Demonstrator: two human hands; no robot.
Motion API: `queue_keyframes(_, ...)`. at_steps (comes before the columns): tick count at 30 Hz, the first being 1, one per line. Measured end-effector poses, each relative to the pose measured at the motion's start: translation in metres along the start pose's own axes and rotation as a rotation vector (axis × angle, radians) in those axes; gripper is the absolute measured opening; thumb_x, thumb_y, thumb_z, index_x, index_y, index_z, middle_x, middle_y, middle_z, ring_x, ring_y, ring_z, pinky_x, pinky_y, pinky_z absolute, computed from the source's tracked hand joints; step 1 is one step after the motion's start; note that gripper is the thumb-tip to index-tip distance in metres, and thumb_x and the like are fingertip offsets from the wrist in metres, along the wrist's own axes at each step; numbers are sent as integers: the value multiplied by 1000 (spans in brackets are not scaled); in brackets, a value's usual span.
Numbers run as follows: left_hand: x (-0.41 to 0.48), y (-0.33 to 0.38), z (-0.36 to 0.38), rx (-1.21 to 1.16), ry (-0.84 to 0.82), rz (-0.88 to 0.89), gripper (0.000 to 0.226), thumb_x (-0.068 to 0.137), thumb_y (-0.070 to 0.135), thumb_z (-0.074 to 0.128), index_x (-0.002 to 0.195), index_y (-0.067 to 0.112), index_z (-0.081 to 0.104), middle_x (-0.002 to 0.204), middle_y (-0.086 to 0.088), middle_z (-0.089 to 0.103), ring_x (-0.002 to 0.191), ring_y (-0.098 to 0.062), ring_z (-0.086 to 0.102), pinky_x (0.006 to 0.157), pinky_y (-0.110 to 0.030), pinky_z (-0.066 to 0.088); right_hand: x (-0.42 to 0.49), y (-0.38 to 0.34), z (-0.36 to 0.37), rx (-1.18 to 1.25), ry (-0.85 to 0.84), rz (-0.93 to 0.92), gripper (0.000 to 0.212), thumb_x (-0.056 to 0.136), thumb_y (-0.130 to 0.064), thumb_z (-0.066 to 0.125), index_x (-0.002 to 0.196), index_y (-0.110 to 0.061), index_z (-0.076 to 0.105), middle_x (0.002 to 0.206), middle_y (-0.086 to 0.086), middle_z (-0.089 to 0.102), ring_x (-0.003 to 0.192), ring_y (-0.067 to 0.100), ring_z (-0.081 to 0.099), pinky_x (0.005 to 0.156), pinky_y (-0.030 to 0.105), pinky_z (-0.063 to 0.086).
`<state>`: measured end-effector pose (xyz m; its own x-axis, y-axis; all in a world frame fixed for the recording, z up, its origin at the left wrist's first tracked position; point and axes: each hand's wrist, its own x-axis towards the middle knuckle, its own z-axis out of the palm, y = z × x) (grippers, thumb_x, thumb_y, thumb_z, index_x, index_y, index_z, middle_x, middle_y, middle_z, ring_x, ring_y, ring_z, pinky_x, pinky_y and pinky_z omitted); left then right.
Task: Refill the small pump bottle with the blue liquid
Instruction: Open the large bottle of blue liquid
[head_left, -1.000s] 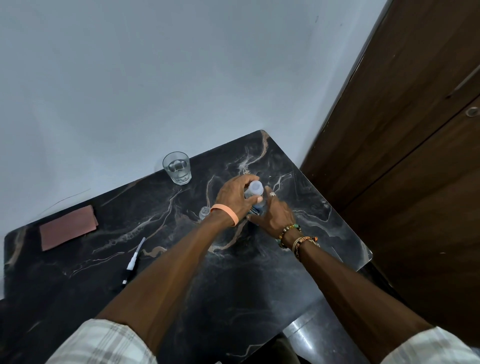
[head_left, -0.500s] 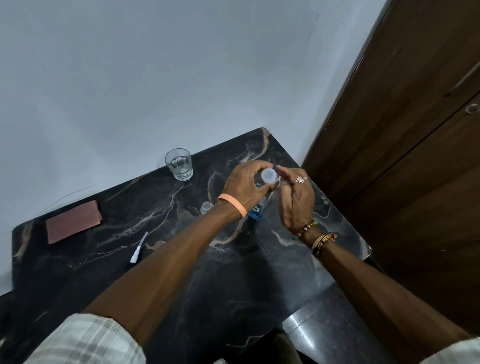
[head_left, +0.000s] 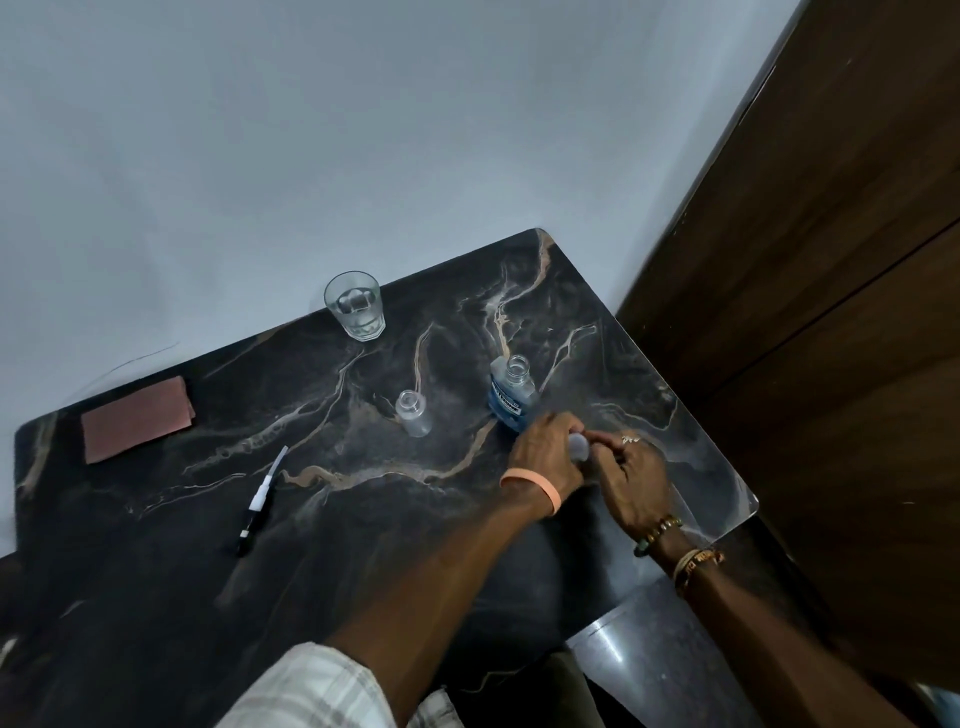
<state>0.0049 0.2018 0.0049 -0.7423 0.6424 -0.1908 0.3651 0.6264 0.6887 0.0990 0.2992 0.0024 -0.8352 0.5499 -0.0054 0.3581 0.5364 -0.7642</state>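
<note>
The blue liquid bottle (head_left: 511, 397) stands uncapped on the black marble table (head_left: 363, 519), right of centre. The small clear bottle (head_left: 413, 413) stands to its left, open, with no pump on it. The pump head with its white tube (head_left: 260, 499) lies flat further left. In front of the blue bottle, low over the table, my left hand (head_left: 543, 454) grips a whitish cap (head_left: 578, 448). My right hand (head_left: 631, 480) meets it from the right, fingertips pinching the same cap. Both hands are clear of the two bottles.
A drinking glass (head_left: 355, 305) with some water stands at the table's far edge by the white wall. A folded brown cloth (head_left: 136, 418) lies at the far left. A dark wooden door (head_left: 831, 312) runs close along the table's right side.
The cap has come off the blue bottle. Both hands moved it down and towards me, from above the bottle to just over the tabletop. The open bottle now stands uncovered.
</note>
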Motion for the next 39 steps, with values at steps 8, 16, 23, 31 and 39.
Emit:
queue_keyframes(8,12,-25,32,129,-151,-100,13,84,10,60,93,19,63,108,-9,60,100,-33,61,85,-41,50,2,39,36,-111,-104,139,30,91,-53,56,106,-33,73,82,-16,62,75,0,59,61,22,44)
queue_keyframes(16,15,-45,38,60,-189,-129,45,73,17,76,115,20,58,123,-7,52,111,-31,57,95,-40,47,19,35,36,-170,-208,162,20,91,-44,60,102,-33,73,79,-17,67,74,6,63,63,23,47)
queue_keyframes(23,-4,-88,-10,28,-130,47,59,74,34,73,128,21,51,123,-3,53,106,-20,56,94,-37,50,27,9,37,-163,-1,104,33,84,-50,62,66,-22,63,65,-6,59,62,12,56,61,35,49)
queue_keyframes(31,-36,-143,-64,-33,352,-143,26,73,34,73,68,26,49,65,11,50,60,-6,47,54,-24,43,19,-50,89,-169,-273,-222,18,85,-49,58,82,-32,63,72,-15,61,63,2,54,58,21,43)
queue_keyframes(39,-37,-179,-86,-227,464,-323,56,64,27,83,111,25,53,99,7,54,78,-4,56,70,-19,49,38,-94,140,-23,-292,-69,56,86,-24,68,137,-16,46,119,2,59,96,13,60,87,34,51)
